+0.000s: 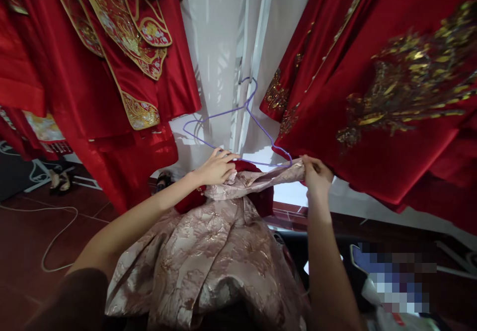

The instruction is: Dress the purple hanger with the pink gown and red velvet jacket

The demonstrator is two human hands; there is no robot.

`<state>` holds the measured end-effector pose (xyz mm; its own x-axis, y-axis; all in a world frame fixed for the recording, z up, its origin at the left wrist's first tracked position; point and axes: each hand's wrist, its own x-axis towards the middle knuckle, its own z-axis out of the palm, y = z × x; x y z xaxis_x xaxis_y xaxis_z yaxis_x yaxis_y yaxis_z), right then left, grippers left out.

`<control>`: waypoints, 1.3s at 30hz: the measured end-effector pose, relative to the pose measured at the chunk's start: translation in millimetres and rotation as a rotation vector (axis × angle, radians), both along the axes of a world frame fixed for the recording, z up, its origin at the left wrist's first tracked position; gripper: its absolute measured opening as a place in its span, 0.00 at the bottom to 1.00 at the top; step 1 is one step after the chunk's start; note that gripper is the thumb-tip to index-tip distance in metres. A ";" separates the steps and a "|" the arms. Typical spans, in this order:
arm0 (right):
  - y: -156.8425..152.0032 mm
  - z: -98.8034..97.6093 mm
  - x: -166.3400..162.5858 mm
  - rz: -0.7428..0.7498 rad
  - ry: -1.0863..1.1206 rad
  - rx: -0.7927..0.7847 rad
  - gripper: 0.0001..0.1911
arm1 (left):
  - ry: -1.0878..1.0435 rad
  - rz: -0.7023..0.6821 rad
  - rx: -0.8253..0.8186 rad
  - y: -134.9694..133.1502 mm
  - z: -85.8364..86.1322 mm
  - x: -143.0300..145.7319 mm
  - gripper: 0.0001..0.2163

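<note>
A pale pink brocade garment (227,241) with a shiny floral weave spreads across my lap area, its lower part bunched in folds. My right hand (316,172) pinches the right end of its top band and stretches it out sideways. Over the left part of that band, my left hand (218,168) has its fingers bent, with some cloth held at the thumb. A purple wire hanger (219,115) stands behind the band, its lower right corner against the band near my right hand and its bottom bar running behind my left fingers. Dark red cloth (263,199) shows behind the garment.
Red embroidered garments (149,72) hang at the left, and a red gown with gold sequins (402,87) hangs at the right. A white pole (257,38) rises between them. Shoes (59,181) and a white cable (52,244) lie on the floor. A phone-like object (359,259) is at lower right.
</note>
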<state>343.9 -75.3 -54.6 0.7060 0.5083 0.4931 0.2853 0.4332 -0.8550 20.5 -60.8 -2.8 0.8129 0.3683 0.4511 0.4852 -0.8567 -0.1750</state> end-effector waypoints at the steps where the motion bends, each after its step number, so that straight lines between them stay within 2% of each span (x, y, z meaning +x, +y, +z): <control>1: 1.6 5.1 -0.7 0.006 -0.026 0.000 0.15 | -0.004 0.000 -0.002 0.4 -0.7 0.9 0.13; 9: 22.1 65.7 -32.6 -0.030 -0.498 -0.048 0.15 | -0.092 -0.033 -0.135 -1.1 -6.3 30.8 0.12; 11: 27.2 70.6 -42.4 -0.069 -0.546 -0.052 0.16 | -0.133 -0.052 -0.183 -1.8 -7.8 41.2 0.12; 15: 31.8 67.3 -50.7 -0.063 -0.607 -0.063 0.16 | -0.242 -0.082 -0.263 3.3 -9.5 48.2 0.12; 18: 31.3 67.1 -47.0 -0.057 -0.608 -0.030 0.15 | -0.403 -0.107 -0.324 18.6 -10.3 35.3 0.12; 20: 30.9 70.4 -42.2 -0.050 -0.597 0.003 0.16 | -0.588 -0.045 -0.364 35.2 -13.2 17.6 0.12; 22: 31.1 75.0 -37.4 -0.020 -0.585 0.024 0.16 | -0.796 0.129 -0.400 54.6 -19.0 -5.6 0.12; 24: 31.7 79.2 -33.8 0.018 -0.567 0.032 0.16 | -0.967 0.327 -0.524 73.0 -26.5 -30.9 0.12; 27: 32.4 83.2 -30.4 0.057 -0.547 0.032 0.15 | -1.138 0.490 -0.640 92.6 -37.0 -63.4 0.10; 31: 31.1 86.7 -28.8 0.098 -0.534 0.050 0.14 | -1.215 0.514 -0.642 102.7 -43.2 -84.8 0.12; 37: 25.7 91.6 -29.8 0.093 -0.549 0.035 0.13 | -1.253 0.374 -0.583 102.3 -40.0 -89.9 0.14; 39: 25.8 91.6 -29.4 0.098 -0.548 0.035 0.14 | -1.227 0.365 -0.558 101.3 -35.1 -89.4 0.13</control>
